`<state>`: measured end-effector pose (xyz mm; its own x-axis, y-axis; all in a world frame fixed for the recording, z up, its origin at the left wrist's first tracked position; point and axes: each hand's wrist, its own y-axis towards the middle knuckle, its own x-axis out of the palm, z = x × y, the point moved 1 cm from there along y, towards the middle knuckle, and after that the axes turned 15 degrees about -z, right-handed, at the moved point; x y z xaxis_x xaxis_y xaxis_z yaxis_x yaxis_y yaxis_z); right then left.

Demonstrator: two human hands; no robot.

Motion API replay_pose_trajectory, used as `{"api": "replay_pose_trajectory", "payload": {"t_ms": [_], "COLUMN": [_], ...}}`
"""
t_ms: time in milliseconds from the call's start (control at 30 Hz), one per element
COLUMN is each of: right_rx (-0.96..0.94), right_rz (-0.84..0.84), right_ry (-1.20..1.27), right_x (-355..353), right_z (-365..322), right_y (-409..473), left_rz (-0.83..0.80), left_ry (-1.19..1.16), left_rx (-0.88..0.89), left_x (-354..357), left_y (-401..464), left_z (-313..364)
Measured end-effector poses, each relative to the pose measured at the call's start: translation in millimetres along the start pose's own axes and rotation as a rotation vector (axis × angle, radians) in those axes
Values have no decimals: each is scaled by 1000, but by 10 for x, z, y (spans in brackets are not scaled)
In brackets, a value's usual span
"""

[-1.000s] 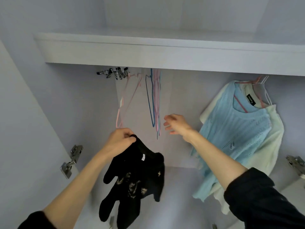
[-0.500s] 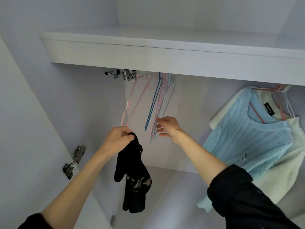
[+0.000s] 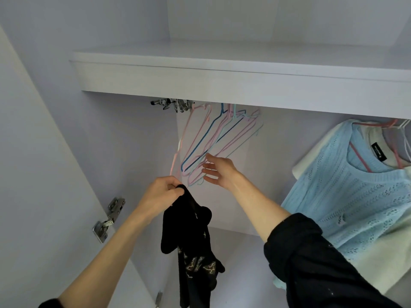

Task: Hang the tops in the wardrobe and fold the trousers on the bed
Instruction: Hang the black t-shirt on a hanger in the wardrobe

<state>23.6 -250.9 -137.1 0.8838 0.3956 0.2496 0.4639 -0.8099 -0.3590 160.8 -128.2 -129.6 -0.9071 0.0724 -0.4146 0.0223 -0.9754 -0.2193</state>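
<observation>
Black top (image 3: 189,247) hangs bunched in left fingers (image 3: 171,188).

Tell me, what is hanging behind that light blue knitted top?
Behind the blue top hangs a cream top, showing at its left shoulder and lower right. Pink and white hangers poke out above. Anything further back is covered.

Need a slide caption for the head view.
Left hand grips a black top while right hand reaches the empty hangers in the wardrobe.
</observation>
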Motion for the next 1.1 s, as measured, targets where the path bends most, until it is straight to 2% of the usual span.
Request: {"api": "replay_pose_trajectory", "payload": {"t_ms": [133,300,400,600,767,933,1100], "right_rx": [-5,1,-16,-103,-151,-126,-55], "right_rz": [12,-70,-60,131,127,172,78], "right_ry": [15,254,291,62,-62,-530,-401], "right_x": [130,312,379,571,460,298,210], "right_z": [-17,-53,-80,-142,-51,-22,-84], "right_y": [103,250,319,402,316,211,38], "left_rz": [-6,9,25,69,-27,-137,-59], "left_ry": [20,23,27,-3,-23,-59,-29], "left_rx": [-27,-51,-41,-34,-20,0,41], "left_x": [-34,-152,-201,-292,-160,103,218], "left_y": [11,36,33,80,141,203,234], "left_z": [-47,-155,-223,-348,-313,-195,-142]}}
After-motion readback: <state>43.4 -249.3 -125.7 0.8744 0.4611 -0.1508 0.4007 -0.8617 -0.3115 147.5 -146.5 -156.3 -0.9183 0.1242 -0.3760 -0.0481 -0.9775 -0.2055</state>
